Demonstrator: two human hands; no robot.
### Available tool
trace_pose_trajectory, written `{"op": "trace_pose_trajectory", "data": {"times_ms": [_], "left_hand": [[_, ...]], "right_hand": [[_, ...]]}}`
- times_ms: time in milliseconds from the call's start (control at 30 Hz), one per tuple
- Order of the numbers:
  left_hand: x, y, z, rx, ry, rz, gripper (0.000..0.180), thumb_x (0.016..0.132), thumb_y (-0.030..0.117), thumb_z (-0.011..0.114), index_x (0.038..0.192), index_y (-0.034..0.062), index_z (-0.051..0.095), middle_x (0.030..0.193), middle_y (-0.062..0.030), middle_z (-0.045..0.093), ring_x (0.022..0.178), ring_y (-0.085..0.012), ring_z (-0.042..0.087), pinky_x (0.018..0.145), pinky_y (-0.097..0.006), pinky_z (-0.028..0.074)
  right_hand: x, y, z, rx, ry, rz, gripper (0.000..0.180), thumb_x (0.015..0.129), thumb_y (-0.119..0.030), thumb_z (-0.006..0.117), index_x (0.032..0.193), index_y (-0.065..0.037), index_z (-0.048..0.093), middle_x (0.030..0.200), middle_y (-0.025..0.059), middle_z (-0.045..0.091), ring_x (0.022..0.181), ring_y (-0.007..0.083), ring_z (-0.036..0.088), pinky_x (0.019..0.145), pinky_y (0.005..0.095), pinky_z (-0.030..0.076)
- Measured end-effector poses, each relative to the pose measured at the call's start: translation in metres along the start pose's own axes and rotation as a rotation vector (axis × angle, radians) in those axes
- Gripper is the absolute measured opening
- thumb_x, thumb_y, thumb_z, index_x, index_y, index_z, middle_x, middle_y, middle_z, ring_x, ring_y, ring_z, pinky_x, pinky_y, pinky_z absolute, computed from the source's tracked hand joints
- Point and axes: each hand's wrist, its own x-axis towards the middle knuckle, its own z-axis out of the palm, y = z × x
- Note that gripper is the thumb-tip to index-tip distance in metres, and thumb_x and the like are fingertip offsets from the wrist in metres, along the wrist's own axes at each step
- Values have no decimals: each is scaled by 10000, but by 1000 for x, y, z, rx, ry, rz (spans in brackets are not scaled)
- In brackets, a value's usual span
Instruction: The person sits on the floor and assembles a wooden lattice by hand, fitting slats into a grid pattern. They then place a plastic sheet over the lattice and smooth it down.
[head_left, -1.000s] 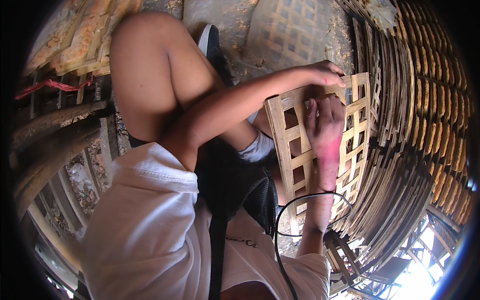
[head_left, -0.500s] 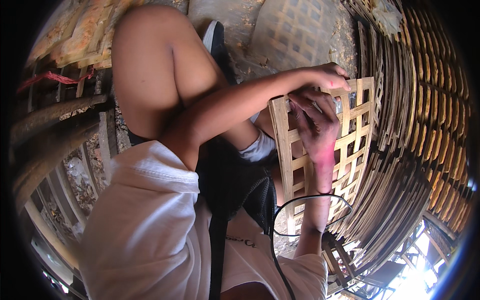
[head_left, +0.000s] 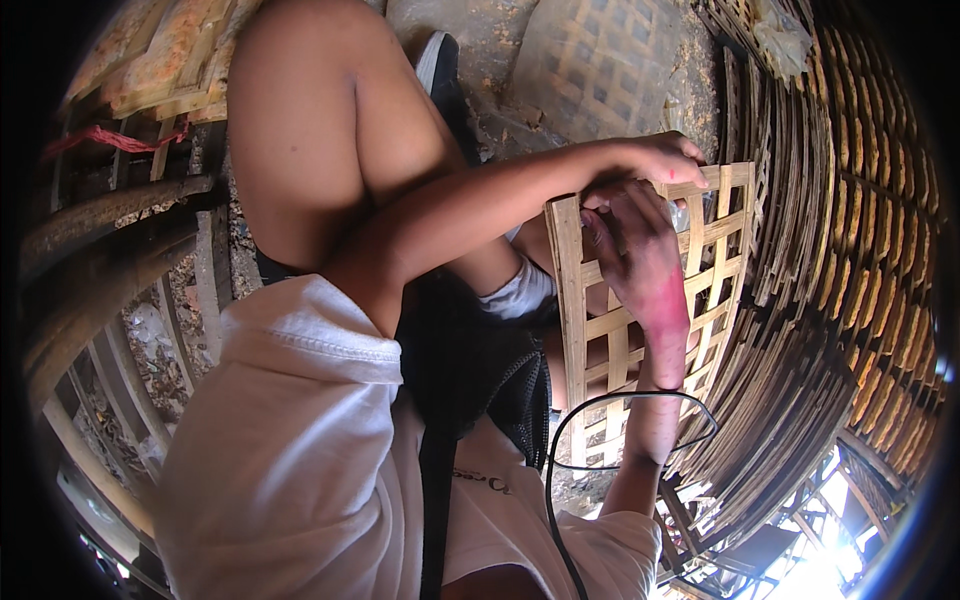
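Note:
A pale woven bamboo panel [head_left: 722, 230] with an open lattice stands tilted in front of me, a thicker bamboo rail [head_left: 569, 290] along its left side. My left hand [head_left: 668, 162] reaches across and is closed over the panel's far edge. Just below it, my right hand [head_left: 640, 250] is bent at the wrist, with fingers curled together near the far left corner. Its fingertips are partly hidden, so what they pinch does not show. Reddish colour covers the back of that hand and wrist. A small clear object [head_left: 679, 215] shows beside its knuckles.
Tall stacks of thin bamboo panels [head_left: 775, 400] rise on the right. A lattice piece under clear plastic [head_left: 590, 70] lies on the floor ahead. On the left are wooden slats [head_left: 214, 280] and a red cord [head_left: 120, 140]. A black cable loop [head_left: 590, 398] hangs by my right forearm.
The panel and both hands appear slightly lower and farther right, along with much of the scene. My right wrist is bent a little more; both hands keep their places at the panel's far edge.

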Motion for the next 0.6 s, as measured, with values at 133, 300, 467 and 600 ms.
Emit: {"op": "trace_pose_trajectory", "data": {"times_ms": [133,300,467,600], "left_hand": [[4,-5,0,-9,-21,10,532,917,299,723,1339,-15,643,1258,-176,694,1131,-227,656,1019,-355,466],[8,-14,2,5,-6,30,526,929,263,717,1352,-35,623,1265,-175,688,1074,-206,686,1021,-348,484],[5,-12,0,-38,-26,27,567,920,280,720,1376,-38,608,1276,-175,685,1143,-231,654,1037,-358,469],[5,-4,0,19,11,43,583,908,316,726,1372,-20,623,1288,-156,688,1150,-237,637,1036,-356,452]], "right_hand": [[4,0,-4,-35,-122,13,168,934,-54,646,1090,1,616,1050,182,610,1012,393,608,895,485,479],[3,-10,3,-242,-120,-71,256,868,-84,612,1097,25,576,1122,224,579,1033,391,589,911,494,461],[-4,-9,0,-268,-139,-94,257,857,-63,619,1099,14,586,1103,218,597,1036,382,608,901,475,473],[-9,2,4,0,35,-22,292,853,-25,684,1143,-14,649,1063,164,642,1012,366,645,894,468,501]]}}
